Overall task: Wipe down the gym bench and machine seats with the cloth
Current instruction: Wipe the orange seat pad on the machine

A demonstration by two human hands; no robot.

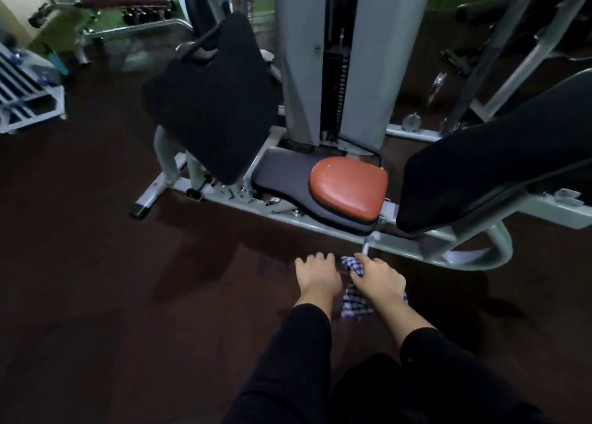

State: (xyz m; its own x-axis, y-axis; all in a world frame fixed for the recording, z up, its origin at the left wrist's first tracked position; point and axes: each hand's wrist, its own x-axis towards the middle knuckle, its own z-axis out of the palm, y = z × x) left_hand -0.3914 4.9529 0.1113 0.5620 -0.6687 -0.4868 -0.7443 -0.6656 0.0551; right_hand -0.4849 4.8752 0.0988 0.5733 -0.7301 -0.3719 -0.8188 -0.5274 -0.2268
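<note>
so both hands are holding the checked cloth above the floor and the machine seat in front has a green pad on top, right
Not quite: the pad on the machine seat is orange-red, not green, as the head view shows. The rest holds: the left hand and right hand hold the blue-and-white checked cloth between them above the dark floor, short of the seat.

I've got both hands low in front of the red seat (349, 186): right hand (379, 279) gripping the cloth (355, 302), left hand (317, 276) just beside it, fingers curled.
</note>
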